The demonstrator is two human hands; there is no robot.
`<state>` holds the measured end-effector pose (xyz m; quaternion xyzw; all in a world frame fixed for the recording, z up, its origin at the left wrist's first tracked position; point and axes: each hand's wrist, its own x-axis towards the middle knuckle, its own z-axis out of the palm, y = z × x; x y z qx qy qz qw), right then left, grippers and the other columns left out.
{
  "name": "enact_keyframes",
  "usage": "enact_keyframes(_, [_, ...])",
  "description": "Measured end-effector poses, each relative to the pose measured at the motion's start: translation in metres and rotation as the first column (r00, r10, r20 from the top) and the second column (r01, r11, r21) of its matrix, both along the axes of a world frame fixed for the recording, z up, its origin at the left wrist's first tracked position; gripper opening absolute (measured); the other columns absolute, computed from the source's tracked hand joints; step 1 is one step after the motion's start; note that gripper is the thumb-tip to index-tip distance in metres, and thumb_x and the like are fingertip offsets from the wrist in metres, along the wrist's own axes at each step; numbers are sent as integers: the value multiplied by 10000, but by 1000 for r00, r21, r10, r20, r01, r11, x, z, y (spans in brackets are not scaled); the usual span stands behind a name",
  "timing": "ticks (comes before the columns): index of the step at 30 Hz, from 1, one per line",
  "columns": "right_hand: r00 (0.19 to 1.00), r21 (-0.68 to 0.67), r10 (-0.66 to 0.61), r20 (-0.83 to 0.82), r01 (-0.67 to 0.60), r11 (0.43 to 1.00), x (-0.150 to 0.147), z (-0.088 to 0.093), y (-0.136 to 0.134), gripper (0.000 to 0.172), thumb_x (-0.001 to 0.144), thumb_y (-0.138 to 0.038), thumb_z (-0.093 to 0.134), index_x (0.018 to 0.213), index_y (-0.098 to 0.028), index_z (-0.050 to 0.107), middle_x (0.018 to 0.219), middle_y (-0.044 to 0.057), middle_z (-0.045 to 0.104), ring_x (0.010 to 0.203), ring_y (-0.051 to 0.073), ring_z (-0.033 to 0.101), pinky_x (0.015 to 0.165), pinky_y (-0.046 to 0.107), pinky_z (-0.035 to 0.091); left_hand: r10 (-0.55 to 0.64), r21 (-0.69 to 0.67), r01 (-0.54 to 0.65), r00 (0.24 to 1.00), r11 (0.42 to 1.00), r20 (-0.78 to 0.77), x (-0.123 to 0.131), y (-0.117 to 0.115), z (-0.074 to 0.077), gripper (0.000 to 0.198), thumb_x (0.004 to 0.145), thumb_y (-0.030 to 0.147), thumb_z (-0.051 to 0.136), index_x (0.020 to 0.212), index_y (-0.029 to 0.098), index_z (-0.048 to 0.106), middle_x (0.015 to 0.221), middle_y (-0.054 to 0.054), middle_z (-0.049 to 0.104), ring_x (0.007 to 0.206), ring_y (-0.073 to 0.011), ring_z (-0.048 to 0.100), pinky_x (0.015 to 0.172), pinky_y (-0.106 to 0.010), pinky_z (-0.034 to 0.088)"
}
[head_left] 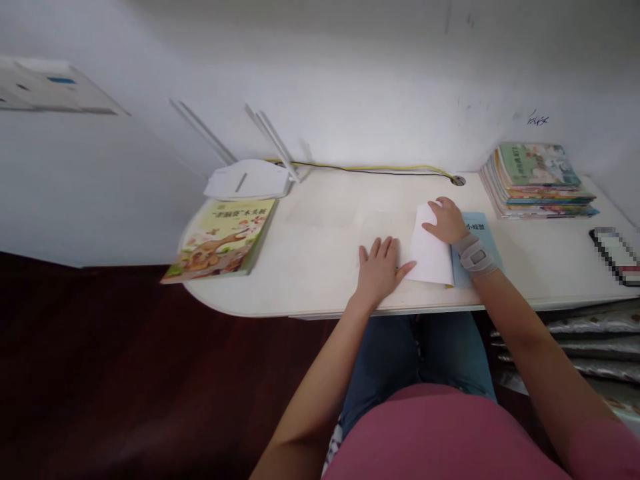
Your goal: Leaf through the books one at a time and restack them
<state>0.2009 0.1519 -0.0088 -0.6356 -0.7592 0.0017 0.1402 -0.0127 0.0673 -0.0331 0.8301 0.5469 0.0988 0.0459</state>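
A blue book (pixel 483 230) lies near the table's front edge, partly under a white sheet (pixel 430 250). My right hand (pixel 447 221) rests on the top of the sheet with its fingers apart, a grey band round the wrist. Left of the sheet, my left hand (pixel 379 267) lies flat on a clear, see-through cover on the table, fingers spread, its thumb at the sheet's lower left edge. Whether the sheet is joined to the blue book cannot be made out.
On the white table (pixel 320 287) are a router (pixel 247 180) with upright antennas, a yellow-green book (pixel 220 240) at left, a book stack (pixel 540 180) and a phone (pixel 617 257) at right. Cables (pixel 370 170) run along the wall.
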Motion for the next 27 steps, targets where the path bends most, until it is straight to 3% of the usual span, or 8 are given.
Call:
enact_keyframes(10, [980, 27, 10, 199, -16, 1000, -11, 10, -13, 430, 874, -397, 514, 1152, -96, 648, 1289, 218, 522, 1219, 336, 406, 1027, 492, 270, 22, 10, -21, 998, 1000, -54, 2, -1, 1, 750, 933, 628, 195, 1470, 125, 346, 1520, -168, 362, 1416, -333, 303, 1109, -604, 247])
enact_keyframes(17, [968, 10, 82, 239, -86, 996, -15, 12, -18, 435, 880, -414, 512, 1149, -105, 658, 1283, 211, 533, 1221, 329, 398, 1036, 484, 258, 21, -7, -22, 999, 1000, -50, 2, 0, -1, 773, 929, 639, 187, 1472, 108, 331, 1527, -168, 348, 1418, -336, 294, 1108, -616, 240])
enact_keyframes(27, [967, -69, 103, 233, -90, 994, -18, 14, -19, 433, 903, -417, 476, 1138, -109, 669, 1296, 201, 533, 1235, 321, 402, 1030, 463, 273, 21, -18, -22, 999, 1000, -49, 2, 0, 1, 765, 932, 633, 188, 1472, 111, 333, 1525, -170, 351, 1420, -334, 293, 1115, -609, 234])
